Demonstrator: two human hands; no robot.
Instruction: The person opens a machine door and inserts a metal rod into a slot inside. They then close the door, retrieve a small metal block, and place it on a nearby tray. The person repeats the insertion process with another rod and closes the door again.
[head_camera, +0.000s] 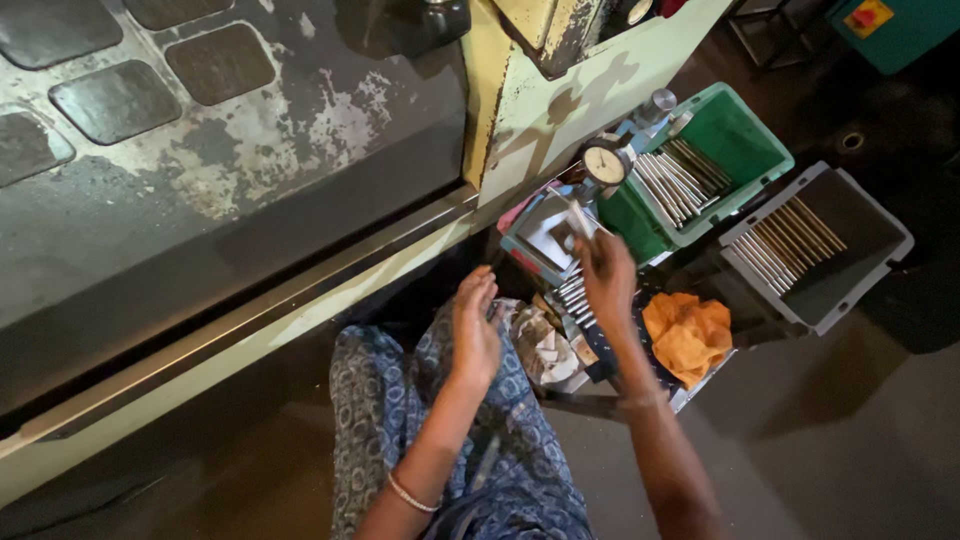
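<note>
My right hand (606, 276) is raised over a small tray and pinches a thin metal rod (580, 219) that points up toward a dial gauge (604, 161) on a stand. Below the hand lies a row of similar metal rods (572, 296). My left hand (474, 325) hovers over my lap with its fingers loosely apart, holding nothing. It is close to crumpled paper scraps (545, 345). A bangle sits on my left wrist.
A green bin (762, 141) holds several metal rods. A grey tray (868, 235) to its right holds more rods. An orange cloth (688, 334) lies beside my right forearm. A large worn machine housing (230, 170) fills the left side.
</note>
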